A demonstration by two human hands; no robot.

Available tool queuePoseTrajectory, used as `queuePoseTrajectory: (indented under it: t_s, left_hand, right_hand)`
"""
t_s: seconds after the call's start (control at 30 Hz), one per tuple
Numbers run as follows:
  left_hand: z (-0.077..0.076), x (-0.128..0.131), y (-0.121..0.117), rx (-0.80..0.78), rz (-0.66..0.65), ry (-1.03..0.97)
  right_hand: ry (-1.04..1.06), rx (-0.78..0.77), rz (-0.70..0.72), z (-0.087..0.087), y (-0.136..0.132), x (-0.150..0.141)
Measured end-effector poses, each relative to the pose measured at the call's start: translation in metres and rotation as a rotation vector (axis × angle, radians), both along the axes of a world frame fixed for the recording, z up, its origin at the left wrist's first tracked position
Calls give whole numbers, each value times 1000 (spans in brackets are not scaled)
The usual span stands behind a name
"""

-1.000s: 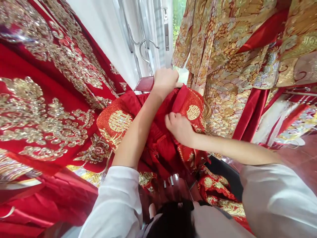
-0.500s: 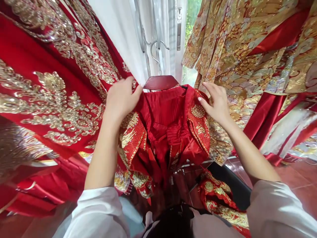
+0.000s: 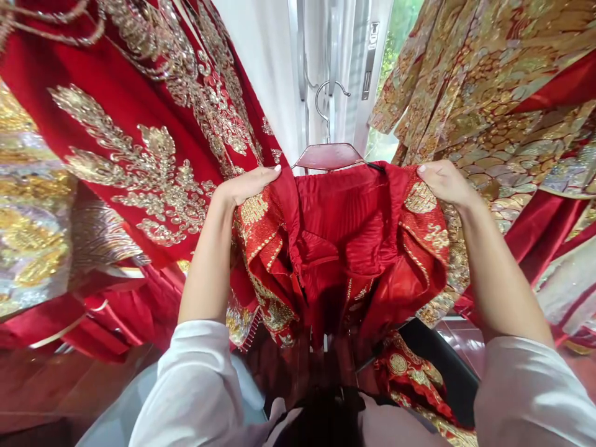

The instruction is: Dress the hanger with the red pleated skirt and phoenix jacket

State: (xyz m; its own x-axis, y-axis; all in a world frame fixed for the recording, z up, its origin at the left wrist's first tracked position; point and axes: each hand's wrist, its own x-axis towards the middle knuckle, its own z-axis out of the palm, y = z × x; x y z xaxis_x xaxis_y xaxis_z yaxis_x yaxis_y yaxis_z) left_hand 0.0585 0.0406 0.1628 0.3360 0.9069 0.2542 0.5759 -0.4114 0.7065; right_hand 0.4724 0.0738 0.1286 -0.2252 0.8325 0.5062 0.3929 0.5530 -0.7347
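A red jacket (image 3: 347,205) with gold embroidery is draped on a dark red hanger (image 3: 330,156), its front parted and its pleated red lining showing. At its left shoulder my left hand (image 3: 254,183) is closed on the cloth, thumb on top and fingers mostly hidden behind. My right hand (image 3: 444,180) grips the opposite shoulder in the same way, beside a round gold emblem. Between the hands, the hanger's metal hook (image 3: 328,108) rises in front of the white door; whether it hangs on anything I cannot tell.
A red gown (image 3: 139,105) with gold beadwork hangs close on the left. Gold patterned robes (image 3: 465,93) crowd the right. Behind stands a white door with a metal lock plate (image 3: 371,62). Below right, another red and gold garment (image 3: 410,372) lies by a black surface (image 3: 447,354).
Both hands have closed on the jacket's shoulders; the right fingers were raised and spread before. The hands are now farther apart, with the shoulders spread wider. The whole scene has shifted rightward in view.
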Motion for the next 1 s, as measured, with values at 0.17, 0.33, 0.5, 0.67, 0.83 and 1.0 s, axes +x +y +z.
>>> queuePoseTrajectory:
  t_s: [0.17, 0.33, 0.5, 0.67, 0.83, 1.0]
  left_hand:
    - [-16, -16, 34, -337, -45, -102]
    - [-16, -21, 28, -185, -122, -33]
    - [-7, -15, -11, 395, 37, 185]
    - [-15, -10, -21, 556, 138, 211]
    - [-17, -5, -6, 594, 127, 10]
    - [-8, -8, 2, 610, 129, -107]
  right_hand:
    - [236, -270, 79, -18, 15, -5]
    - [207, -197, 88, -21, 16, 4]
    - [-61, 69, 190, 11, -11, -2]
    - [-348, 363, 92, 18, -28, -30]
    - [-323, 470, 21, 26, -9, -51]
    - [-177, 221, 247, 33, 7, -74]
